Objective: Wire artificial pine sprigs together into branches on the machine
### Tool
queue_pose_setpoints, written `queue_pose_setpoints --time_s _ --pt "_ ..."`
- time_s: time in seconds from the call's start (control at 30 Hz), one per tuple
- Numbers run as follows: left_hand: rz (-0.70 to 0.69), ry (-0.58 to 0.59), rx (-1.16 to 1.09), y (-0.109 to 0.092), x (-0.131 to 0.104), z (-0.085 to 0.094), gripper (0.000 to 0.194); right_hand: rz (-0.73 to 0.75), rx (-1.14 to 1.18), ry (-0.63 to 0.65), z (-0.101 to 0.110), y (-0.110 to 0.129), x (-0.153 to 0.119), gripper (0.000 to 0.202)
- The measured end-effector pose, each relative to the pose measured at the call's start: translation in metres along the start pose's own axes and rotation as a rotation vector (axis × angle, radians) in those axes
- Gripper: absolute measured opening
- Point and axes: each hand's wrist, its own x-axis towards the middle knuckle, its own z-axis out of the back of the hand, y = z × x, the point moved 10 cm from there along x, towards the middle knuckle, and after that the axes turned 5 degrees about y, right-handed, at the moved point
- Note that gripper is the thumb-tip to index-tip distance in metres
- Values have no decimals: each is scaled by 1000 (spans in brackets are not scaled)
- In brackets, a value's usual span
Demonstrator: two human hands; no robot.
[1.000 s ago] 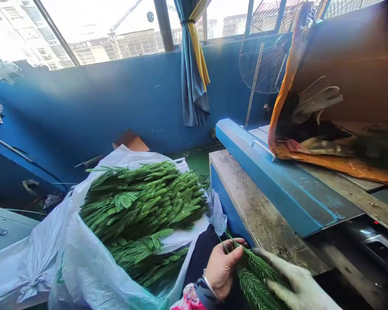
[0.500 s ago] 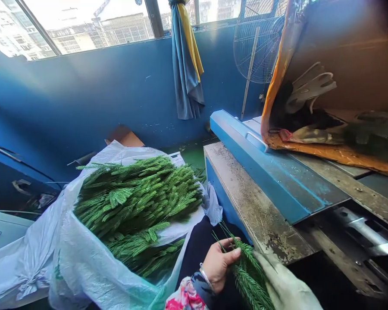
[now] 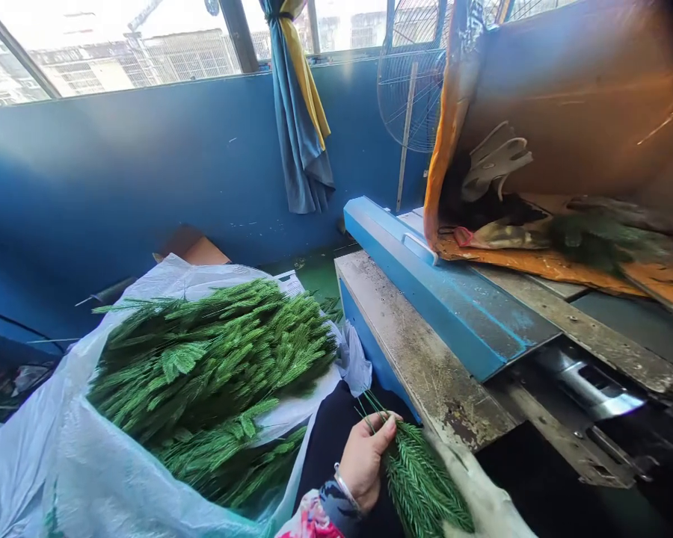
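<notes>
My left hand (image 3: 363,456), bare with a bracelet at the wrist, pinches the thin stems of a small bunch of green artificial pine sprigs (image 3: 420,478). The stem ends stick out past my fingertips, and the needled tips hang toward me. On the other side of the bunch is my right hand (image 3: 485,486) in a pale glove, closed around the needled part; its fingertips are partly hidden. To the left, a large pile of similar pine sprigs (image 3: 218,359) lies in an open white plastic sack (image 3: 117,463).
Right of my hands runs a worn machine ledge (image 3: 404,329) with a blue metal cover (image 3: 437,291). An open cardboard box (image 3: 566,142) edged with orange tape holds a glove (image 3: 496,161) and greenery. Behind are a fan (image 3: 409,97), a curtain (image 3: 300,127) and a blue wall.
The view has swung right, so everything sits further left. My right hand and the sprigs have drawn slightly together, and more of the bunch shows. The left hand keeps its pinch.
</notes>
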Motion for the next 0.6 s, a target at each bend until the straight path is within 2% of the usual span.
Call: queue_pose_setpoints --time_s 0.07,0.17,0.23,0.3,0.37,0.4,0.47,0.5,0.53,0.6 --pt "-19 -6 23 -2 1 -2 31 47 -104 -46 0 7 -1 73" --pt "-40 -63 35 -4 3 -2 36 143 -298 -187 -2 28 -3 58" --pt "-25 -85 28 -3 4 -5 38 129 -347 -283 1 35 -4 50" --pt "0 -69 32 -5 6 -13 36 84 -338 -341 13 33 -3 44" --pt "12 -45 59 -11 7 -24 33 86 -246 -309 31 26 -1 45" --pt "17 -37 77 -15 8 -28 32 106 -152 -242 40 19 0 47" --pt "40 -38 114 -22 12 -33 32 68 79 -109 63 -10 -3 49" --pt "61 -47 133 -24 16 -33 33 -28 184 -95 77 -36 -9 47" --pt "79 -41 155 -25 22 -34 37 -184 250 -139 94 -72 -20 43" --pt "133 -11 215 -21 33 -37 45 -553 266 -368 135 -155 -65 30"
